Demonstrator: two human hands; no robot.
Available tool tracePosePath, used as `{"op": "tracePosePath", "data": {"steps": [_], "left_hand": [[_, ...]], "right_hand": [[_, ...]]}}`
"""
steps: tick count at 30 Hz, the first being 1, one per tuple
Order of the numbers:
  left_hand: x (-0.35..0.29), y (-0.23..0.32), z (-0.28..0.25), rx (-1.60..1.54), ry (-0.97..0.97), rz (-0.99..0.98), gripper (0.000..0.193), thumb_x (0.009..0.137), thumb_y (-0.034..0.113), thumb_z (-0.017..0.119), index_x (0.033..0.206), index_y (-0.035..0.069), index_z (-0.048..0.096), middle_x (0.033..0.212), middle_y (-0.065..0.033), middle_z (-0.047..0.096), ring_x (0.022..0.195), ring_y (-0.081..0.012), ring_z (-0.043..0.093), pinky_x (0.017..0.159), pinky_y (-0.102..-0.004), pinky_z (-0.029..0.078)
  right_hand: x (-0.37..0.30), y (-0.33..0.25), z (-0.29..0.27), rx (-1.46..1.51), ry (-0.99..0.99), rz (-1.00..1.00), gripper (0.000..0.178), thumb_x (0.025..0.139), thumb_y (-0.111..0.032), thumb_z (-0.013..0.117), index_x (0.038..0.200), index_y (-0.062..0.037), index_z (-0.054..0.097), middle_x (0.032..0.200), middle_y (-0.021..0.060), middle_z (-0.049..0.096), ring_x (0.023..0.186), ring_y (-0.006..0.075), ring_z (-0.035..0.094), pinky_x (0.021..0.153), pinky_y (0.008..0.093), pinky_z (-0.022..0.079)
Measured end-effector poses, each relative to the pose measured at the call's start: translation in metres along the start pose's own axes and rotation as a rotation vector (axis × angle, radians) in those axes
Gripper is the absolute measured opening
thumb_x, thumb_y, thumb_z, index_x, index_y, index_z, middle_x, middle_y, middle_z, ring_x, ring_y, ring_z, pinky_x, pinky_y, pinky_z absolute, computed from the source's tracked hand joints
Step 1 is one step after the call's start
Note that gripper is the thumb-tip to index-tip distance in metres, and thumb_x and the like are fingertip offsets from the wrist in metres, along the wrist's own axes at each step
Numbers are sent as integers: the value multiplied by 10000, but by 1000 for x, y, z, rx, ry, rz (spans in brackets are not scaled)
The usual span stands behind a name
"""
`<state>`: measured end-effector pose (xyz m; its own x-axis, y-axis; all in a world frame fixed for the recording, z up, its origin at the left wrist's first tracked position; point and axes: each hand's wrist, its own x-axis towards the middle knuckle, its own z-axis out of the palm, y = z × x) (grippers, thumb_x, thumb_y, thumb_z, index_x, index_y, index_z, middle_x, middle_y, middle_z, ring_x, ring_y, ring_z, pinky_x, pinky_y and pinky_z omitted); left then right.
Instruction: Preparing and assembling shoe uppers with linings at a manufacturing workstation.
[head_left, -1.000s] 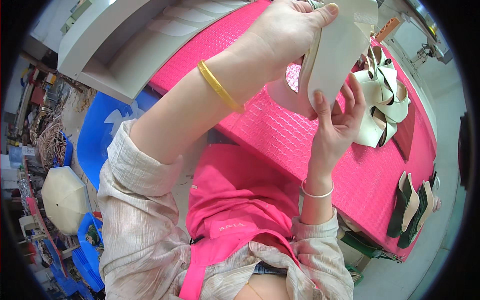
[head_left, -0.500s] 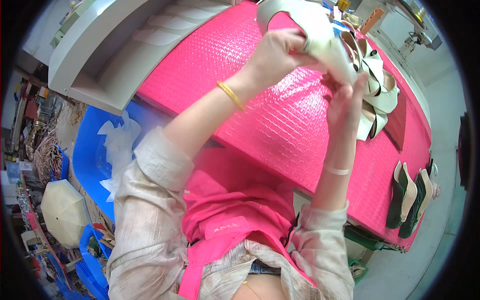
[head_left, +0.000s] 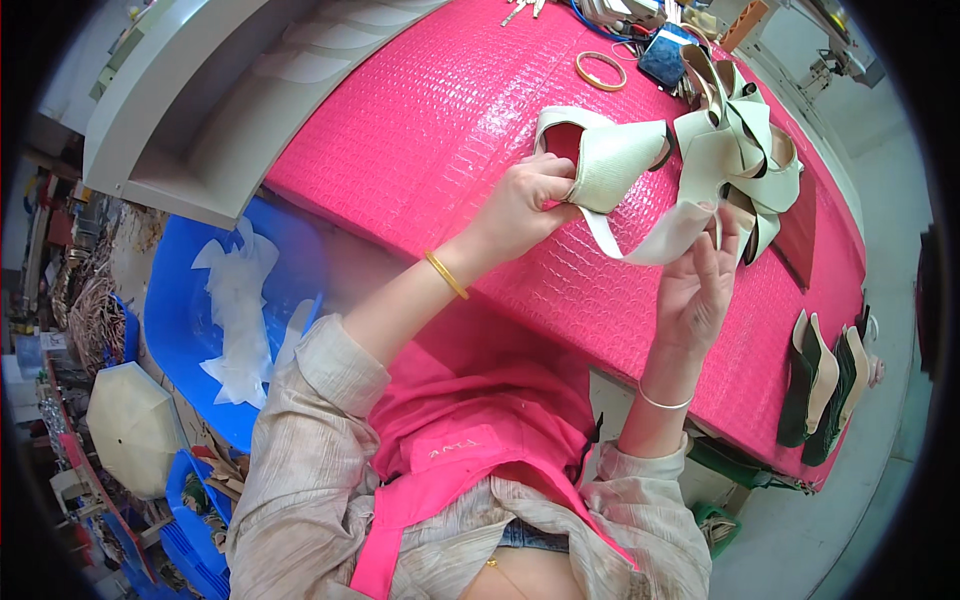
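My left hand [head_left: 535, 200] is closed on the edge of a pale cream shoe upper [head_left: 612, 165], lifted above the pink-covered table [head_left: 420, 130]. A dark edge shows at the upper's right end, and a reddish lining inside its opening. From its lower side a white strip [head_left: 655, 245] curves across to my right hand [head_left: 697, 285], whose fingers pinch the far end. I cannot tell whether this strip is part of the upper or a separate piece. Just beyond my right hand lies a pile of similar cream uppers [head_left: 762, 185] with beige linings and dark edges.
Dark green and beige shoe pieces [head_left: 825, 385] lie at the table's right edge. A tape roll [head_left: 600, 72] and a blue pad [head_left: 665, 58] sit at the back. A grey shelf unit [head_left: 205, 150] stands left, above a blue bin [head_left: 170, 300] holding white scraps [head_left: 238, 310].
Both hands have come down and nearer, bringing the upper with them. The strip now stretches between my hands, and the tape roll behind has come into sight.
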<state>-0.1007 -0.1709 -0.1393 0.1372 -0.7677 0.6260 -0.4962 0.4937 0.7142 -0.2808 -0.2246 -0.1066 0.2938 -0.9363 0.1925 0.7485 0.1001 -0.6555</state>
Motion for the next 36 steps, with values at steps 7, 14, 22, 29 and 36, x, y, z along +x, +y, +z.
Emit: {"op": "tracePosePath", "data": {"steps": [7,14,22,29,36], "left_hand": [[-10,4,-4,-130,-71,-158,197,645,3,643,842,22,639,794,-80,576,760,-207,518,708,-308,412],[-22,7,-4,-305,-113,-227,148,703,78,671,825,0,641,825,-80,579,786,-161,507,720,-293,401],[-42,1,-5,-300,-150,-289,180,762,174,641,799,-3,638,727,-47,511,769,-137,460,686,-273,370],[-41,12,-12,-758,-318,-861,349,783,178,629,1052,-34,564,1028,-64,570,991,-121,504,881,-265,379],[-29,12,1,-779,-351,-824,451,770,165,652,1144,-29,491,1046,-62,553,979,-119,506,865,-261,396]], "right_hand": [[19,-27,8,-383,-488,-288,420,722,123,542,1112,-8,453,851,58,491,740,141,500,649,272,462],[88,9,5,-567,-110,-124,330,678,41,679,979,8,549,820,56,588,746,116,568,697,210,461],[78,24,-7,-706,-50,97,332,685,14,672,990,11,542,796,66,594,720,110,562,643,207,448],[57,28,-9,-726,-115,137,340,689,3,668,1000,11,531,809,59,583,744,106,555,674,214,445],[49,23,-16,-741,-107,122,333,695,-1,664,1000,-1,530,806,39,567,745,96,545,693,215,442]]}}
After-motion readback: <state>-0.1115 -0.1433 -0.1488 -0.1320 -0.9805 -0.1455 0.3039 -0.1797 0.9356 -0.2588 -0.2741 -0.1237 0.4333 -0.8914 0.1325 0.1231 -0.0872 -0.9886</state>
